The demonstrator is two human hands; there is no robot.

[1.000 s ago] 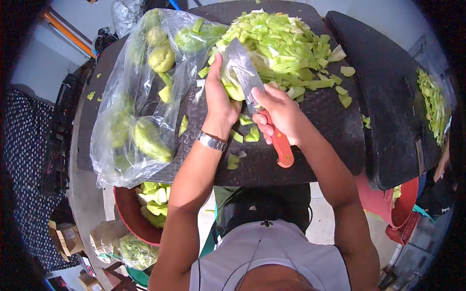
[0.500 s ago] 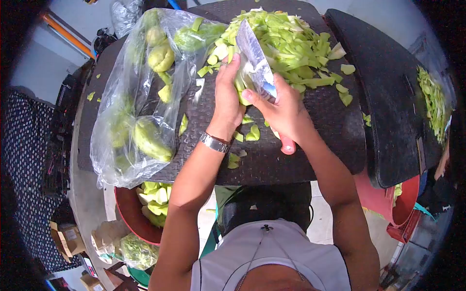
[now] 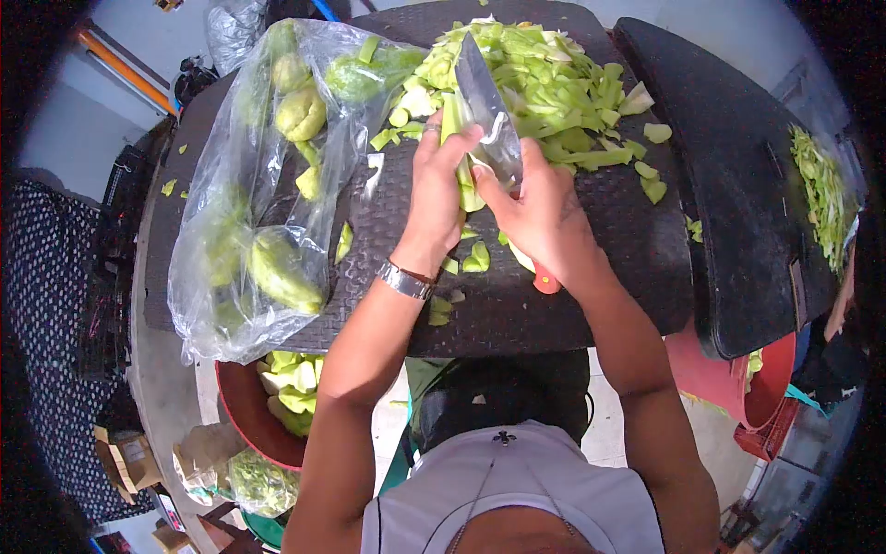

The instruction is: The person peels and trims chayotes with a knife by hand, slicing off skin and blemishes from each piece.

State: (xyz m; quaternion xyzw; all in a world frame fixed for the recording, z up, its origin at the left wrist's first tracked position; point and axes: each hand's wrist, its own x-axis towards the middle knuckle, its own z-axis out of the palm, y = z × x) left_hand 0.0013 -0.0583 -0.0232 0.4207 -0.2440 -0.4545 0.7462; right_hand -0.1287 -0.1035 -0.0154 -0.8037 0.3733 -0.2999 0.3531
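My left hand (image 3: 436, 189) is closed round a pale green vegetable piece (image 3: 452, 125), held upright over the dark woven table (image 3: 369, 277). My right hand (image 3: 544, 203) grips a wide-bladed knife (image 3: 482, 88) with a red handle, whose end shows below the palm. The blade points away from me and lies along the right side of the piece. Just beyond both hands is a heap of sliced green vegetable (image 3: 554, 92). A clear plastic bag (image 3: 212, 305) with whole green vegetables (image 3: 302, 113) lies to the left.
A black board or table (image 3: 738, 185) at the right bears more green slices (image 3: 821, 198). Below the table's left edge is a red tub (image 3: 242, 415) with cut pieces. Another red tub (image 3: 775, 388) stands at the lower right. Small scraps lie near my wrists.
The knife blade has turned more upright, and its handle has tucked down under my right palm. My left hand has moved slightly right and lower, its fingers now nearer my right thumb.
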